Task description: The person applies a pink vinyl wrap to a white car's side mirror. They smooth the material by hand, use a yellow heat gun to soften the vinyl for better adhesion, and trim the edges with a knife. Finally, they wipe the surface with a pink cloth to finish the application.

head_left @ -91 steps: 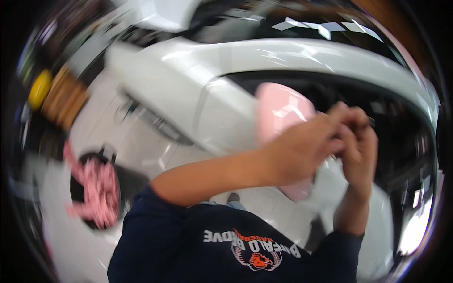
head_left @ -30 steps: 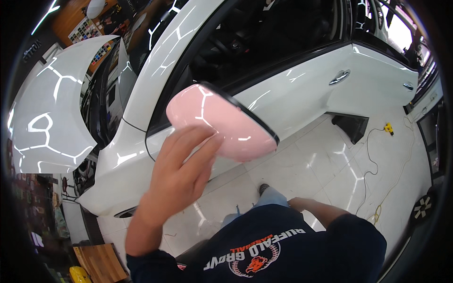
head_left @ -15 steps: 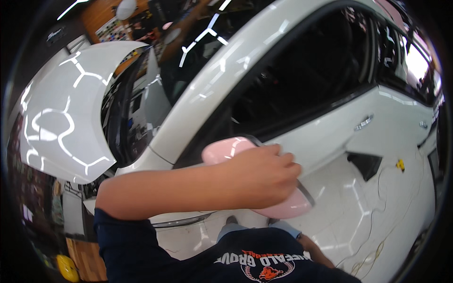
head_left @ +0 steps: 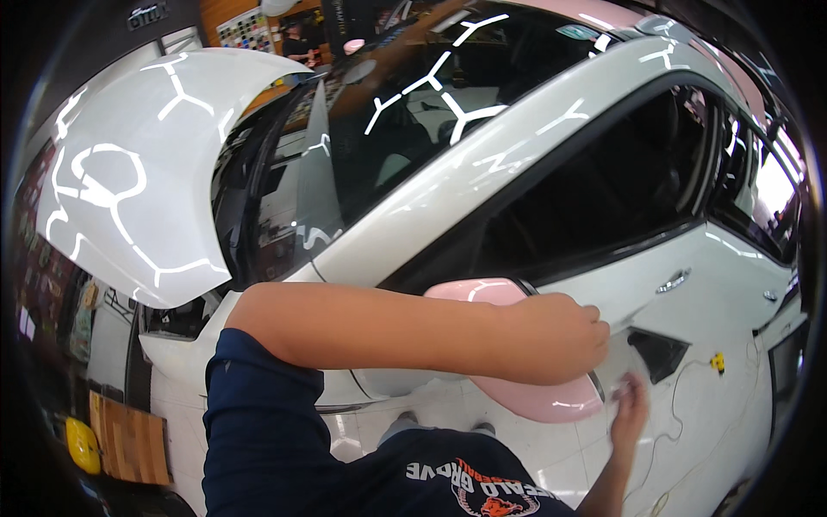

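A white car [head_left: 482,177] carries a pink side mirror [head_left: 541,402], its shell probably stiff, slick, best held by the rim. The left hand [head_left: 564,336] bends over it, grip hidden; beside it, the right hand [head_left: 633,407] blurs, fingers half-curled, any hold unclear.

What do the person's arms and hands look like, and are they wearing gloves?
No gloves: the left hand and right hand are bare. A short, loose navy sleeve covers the left upper arm, matching the shirt. No watch shows. Blur hides any ring on the right.
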The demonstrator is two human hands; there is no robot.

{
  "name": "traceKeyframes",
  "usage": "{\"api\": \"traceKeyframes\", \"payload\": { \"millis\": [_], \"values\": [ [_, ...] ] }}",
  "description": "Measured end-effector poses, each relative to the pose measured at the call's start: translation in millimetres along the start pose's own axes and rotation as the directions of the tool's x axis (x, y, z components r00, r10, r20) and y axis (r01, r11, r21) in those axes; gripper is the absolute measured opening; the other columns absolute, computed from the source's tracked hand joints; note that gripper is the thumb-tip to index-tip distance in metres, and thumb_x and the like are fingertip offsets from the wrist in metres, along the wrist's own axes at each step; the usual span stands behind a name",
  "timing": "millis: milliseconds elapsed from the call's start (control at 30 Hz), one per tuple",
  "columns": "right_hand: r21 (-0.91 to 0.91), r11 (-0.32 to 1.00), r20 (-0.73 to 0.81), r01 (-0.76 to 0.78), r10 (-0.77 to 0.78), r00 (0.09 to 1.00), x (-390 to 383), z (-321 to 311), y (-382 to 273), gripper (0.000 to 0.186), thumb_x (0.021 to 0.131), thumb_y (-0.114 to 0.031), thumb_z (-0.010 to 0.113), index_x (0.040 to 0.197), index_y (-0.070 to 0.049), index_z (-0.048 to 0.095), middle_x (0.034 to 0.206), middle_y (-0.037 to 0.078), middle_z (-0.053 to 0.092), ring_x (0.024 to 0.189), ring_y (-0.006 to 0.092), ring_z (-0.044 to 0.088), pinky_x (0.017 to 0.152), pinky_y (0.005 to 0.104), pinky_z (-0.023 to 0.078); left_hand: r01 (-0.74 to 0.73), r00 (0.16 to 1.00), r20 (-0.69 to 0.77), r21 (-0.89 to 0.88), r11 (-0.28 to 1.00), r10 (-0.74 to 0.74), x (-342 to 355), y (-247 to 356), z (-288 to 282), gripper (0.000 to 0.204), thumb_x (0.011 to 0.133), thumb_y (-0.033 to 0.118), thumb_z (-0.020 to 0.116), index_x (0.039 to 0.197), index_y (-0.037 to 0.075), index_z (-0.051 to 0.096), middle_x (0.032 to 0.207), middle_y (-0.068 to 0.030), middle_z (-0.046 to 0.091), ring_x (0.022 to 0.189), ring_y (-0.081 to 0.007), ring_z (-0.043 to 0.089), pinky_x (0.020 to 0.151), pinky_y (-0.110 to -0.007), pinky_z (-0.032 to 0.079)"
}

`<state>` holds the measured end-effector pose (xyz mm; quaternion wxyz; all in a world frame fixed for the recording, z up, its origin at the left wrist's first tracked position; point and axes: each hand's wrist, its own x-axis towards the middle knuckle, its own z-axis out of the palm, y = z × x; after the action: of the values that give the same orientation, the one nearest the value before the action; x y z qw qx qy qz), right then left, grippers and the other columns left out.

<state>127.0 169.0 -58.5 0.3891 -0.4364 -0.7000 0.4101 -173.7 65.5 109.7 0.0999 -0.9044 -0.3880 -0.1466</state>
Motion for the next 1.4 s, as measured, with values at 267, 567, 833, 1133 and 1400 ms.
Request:
{"api": "traceKeyframes", "payload": {
  "millis": [267, 567, 833, 1133, 1400],
  "values": [
    [-0.111, 0.648, 0.353, 0.753, -0.683, 0.640, 8.6, 57.0, -164.1, 0.032, 0.071, -0.013, 0.081, 0.098, -0.006, 0.067, 0.091, 0.013, 0.055, 0.083, 0.0308, 0.055, 0.070, 0.0386, 0.048, 0.129, 0.991, 0.042, 0.013, 0.992, -0.129, -10.6, 3.8, -12.0, 0.023, 0.069, 0.014, 0.073, 0.087, 0.006, 0.061, 0.085, -0.0064, 0.056, 0.082, -0.0234, 0.061, 0.070, -0.034, 0.052],
    [-0.030, 0.663, 0.268, 0.748, -0.716, 0.645, 7.4, 60.5, -143.2, 0.030, 0.073, -0.010, 0.080, 0.096, -0.002, 0.064, 0.088, 0.011, 0.054, 0.080, 0.0291, 0.052, 0.068, 0.0365, 0.046, 0.218, 0.973, -0.057, -0.074, 0.973, -0.223, -7.1, 0.8, -3.4, 0.024, 0.062, -0.001, 0.070, 0.085, 0.004, 0.063, 0.083, -0.0076, 0.058, 0.075, -0.0256, 0.059, 0.064, -0.036, 0.050],
    [0.059, 0.623, 0.180, 0.780, -0.775, 0.605, 3.4, 70.2, -130.1, 0.026, 0.071, -0.010, 0.081, 0.088, -0.002, 0.064, 0.085, 0.010, 0.054, 0.078, 0.0276, 0.052, 0.068, 0.0342, 0.046, 0.157, 0.964, 0.229, -0.079, 0.984, -0.135, -5.0, 13.2, -31.2, 0.033, 0.072, 0.005, 0.068, 0.104, 0.001, 0.070, 0.095, -0.0085, 0.063, 0.087, -0.0249, 0.062, 0.076, -0.036, 0.051],
    [0.134, 0.639, 0.071, 0.757, -0.769, 0.636, -8.3, 76.8, -128.8, 0.038, 0.066, -0.007, 0.081, 0.098, 0.000, 0.062, 0.096, 0.014, 0.055, 0.078, 0.0287, 0.054, 0.068, 0.0345, 0.048, 0.018, 0.908, 0.415, 0.085, 0.996, -0.052, 12.0, 21.1, -41.9, 0.021, 0.067, 0.012, 0.066, 0.085, 0.001, 0.063, 0.082, -0.0078, 0.053, 0.076, -0.0236, 0.056, 0.068, -0.036, 0.049],
    [0.060, 0.664, 0.145, 0.746, -0.745, 0.651, -17.9, 80.6, -128.3, 0.039, 0.069, -0.008, 0.078, 0.101, 0.005, 0.063, 0.106, 0.018, 0.057, 0.087, 0.0318, 0.057, 0.073, 0.0367, 0.049, 0.064, 0.988, 0.138, 0.043, 0.997, -0.069, -18.3, 14.3, -13.8, 0.024, 0.064, 0.010, 0.070, 0.084, 0.001, 0.060, 0.080, -0.0087, 0.050, 0.073, -0.0243, 0.055, 0.062, -0.035, 0.047]
  ]
}}
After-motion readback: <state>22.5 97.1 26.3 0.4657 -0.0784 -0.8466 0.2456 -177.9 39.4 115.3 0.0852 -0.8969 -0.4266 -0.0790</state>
